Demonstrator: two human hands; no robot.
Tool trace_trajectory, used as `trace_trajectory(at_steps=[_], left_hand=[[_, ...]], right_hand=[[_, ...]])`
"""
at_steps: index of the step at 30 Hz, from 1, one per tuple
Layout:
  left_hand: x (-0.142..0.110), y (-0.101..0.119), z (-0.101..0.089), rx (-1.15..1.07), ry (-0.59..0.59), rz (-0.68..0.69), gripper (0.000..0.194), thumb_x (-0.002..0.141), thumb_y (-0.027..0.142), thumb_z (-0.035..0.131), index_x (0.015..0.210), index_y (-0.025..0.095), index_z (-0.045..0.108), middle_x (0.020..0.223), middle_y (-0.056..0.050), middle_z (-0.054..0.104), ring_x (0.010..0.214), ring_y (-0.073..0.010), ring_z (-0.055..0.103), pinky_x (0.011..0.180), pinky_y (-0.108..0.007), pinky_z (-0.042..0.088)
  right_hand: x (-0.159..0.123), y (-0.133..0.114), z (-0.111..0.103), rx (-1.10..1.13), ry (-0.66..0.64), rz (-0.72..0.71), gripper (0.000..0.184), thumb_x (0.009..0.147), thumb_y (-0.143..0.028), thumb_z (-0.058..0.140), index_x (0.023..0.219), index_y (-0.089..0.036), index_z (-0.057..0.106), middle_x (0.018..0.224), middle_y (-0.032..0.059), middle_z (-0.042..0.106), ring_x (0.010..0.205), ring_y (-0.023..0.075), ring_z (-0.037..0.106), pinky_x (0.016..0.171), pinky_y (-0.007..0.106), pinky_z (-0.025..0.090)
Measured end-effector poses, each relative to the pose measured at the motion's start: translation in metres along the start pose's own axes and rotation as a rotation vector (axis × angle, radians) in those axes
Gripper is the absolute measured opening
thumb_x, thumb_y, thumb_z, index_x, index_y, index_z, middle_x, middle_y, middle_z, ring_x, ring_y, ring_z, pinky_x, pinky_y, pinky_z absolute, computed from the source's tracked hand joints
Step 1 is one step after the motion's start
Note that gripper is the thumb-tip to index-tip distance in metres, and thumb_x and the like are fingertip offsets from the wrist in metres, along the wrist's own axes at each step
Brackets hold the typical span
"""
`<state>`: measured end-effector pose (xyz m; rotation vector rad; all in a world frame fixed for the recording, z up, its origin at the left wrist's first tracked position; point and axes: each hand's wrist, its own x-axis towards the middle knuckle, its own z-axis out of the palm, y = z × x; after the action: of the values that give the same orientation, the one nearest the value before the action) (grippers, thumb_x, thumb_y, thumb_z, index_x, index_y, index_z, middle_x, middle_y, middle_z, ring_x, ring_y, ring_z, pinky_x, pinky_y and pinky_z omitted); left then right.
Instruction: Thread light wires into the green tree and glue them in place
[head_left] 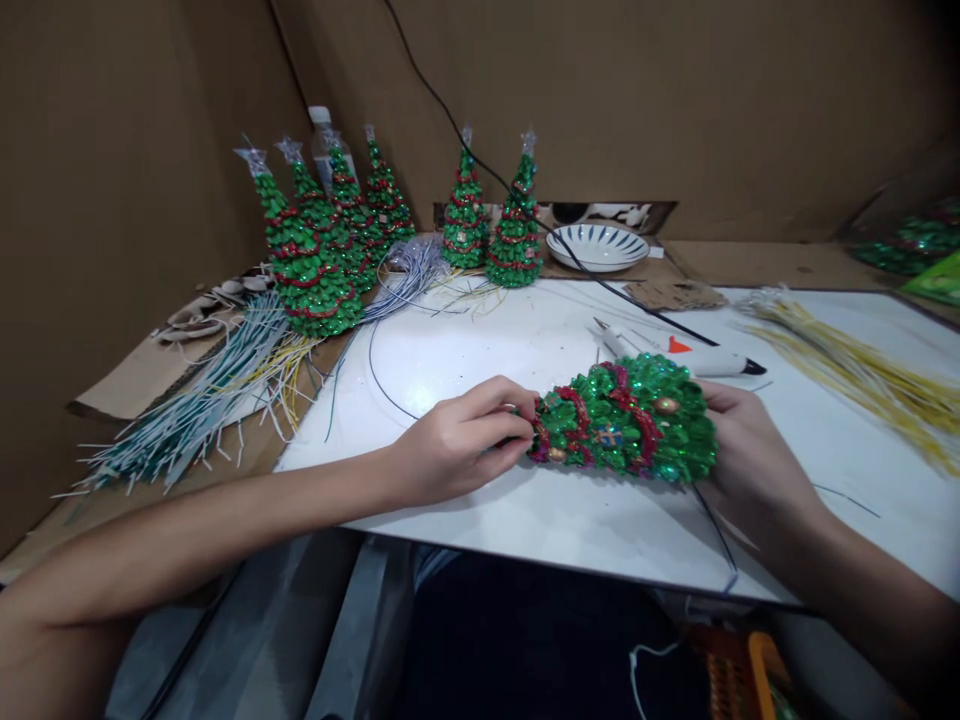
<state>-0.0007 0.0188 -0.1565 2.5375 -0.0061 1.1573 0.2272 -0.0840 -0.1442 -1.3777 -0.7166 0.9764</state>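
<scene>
A small green sequinned Christmas tree with red garlands lies on its side over the white board. My left hand pinches its narrow top end with closed fingers. Round its wide base, on the right, my right hand is wrapped. A white glue gun with a black cord lies just behind the tree.
Several finished trees with silver stars stand at the back left. Bundles of white and green wires lie at the left, yellow wires at the right. A striped bowl sits at the back, with cardboard walls all round.
</scene>
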Motion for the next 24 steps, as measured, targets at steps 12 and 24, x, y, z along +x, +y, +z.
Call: trace_trajectory(at_steps=[12,24], left_hand=[[0.007,-0.001,-0.006,-0.080,-0.022,-0.136,0.005,0.086,0.010,0.063,0.086,0.013,0.067,0.097,-0.011,0.063,0.090,-0.0173,0.066,0.079,-0.032,0.059],[0.010,-0.003,-0.003,-0.153,0.043,-0.161,0.006,0.080,0.010,0.071,0.081,0.014,0.075,0.088,-0.009,0.067,0.081,-0.0153,0.067,0.071,-0.027,0.061]], right_hand=[[0.000,0.008,0.002,-0.034,-0.004,-0.108,0.016,0.073,-0.024,0.073,0.088,-0.021,0.074,0.083,0.0041,0.073,0.075,0.0180,0.065,0.061,0.028,0.051],[0.004,0.013,0.001,-0.042,0.003,-0.111,0.026,0.070,-0.035,0.074,0.094,-0.027,0.073,0.085,0.0049,0.072,0.067,0.0202,0.064,0.046,0.030,0.044]])
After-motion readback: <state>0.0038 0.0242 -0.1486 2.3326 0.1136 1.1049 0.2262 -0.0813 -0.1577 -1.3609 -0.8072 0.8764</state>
